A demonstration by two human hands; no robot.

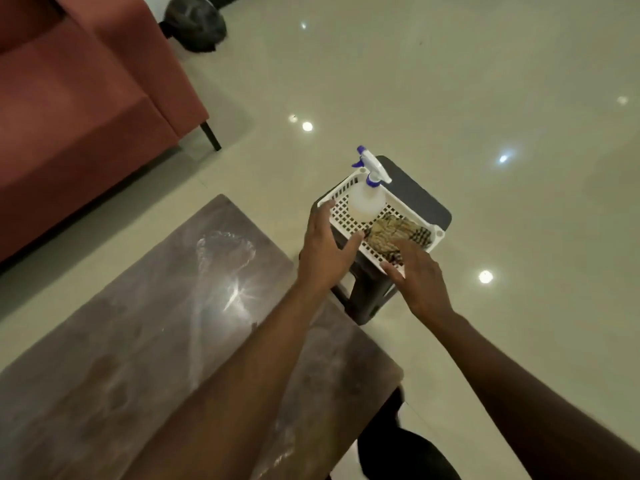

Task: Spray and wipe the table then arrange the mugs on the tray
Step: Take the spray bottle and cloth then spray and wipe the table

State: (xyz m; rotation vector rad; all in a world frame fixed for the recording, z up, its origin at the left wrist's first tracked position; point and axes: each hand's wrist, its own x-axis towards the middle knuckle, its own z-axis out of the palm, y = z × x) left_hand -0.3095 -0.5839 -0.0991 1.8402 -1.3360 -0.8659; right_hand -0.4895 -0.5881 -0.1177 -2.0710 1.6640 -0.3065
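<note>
Both hands reach forward over a white lattice basket [341,216], fingers [320,211] straight and spread, grasping nothing. The left hand [325,247] hovers at the basket's near left rim, thumb pointing toward a crumpled checked cloth [398,233] lying in the basket's right half. The right hand [420,275] hangs over the basket's near right corner, its fingertips at or just above the cloth; whether they touch it cannot be told. A white spray bottle [367,200] with a blue-and-white trigger head stands upright in the basket's far left part, beside the cloth. The basket sits on a dark stool [415,195]. Just left of the stool, under the left forearm, is a dark brown glossy surface [145,306] showing pale wet streaks and a bright light reflection. Around it lies a shiny cream tiled floor [450,81] dotted with reflected lamps. A reddish-brown sofa [76,98] stands at upper left, a dark bag [195,22] behind it.
</note>
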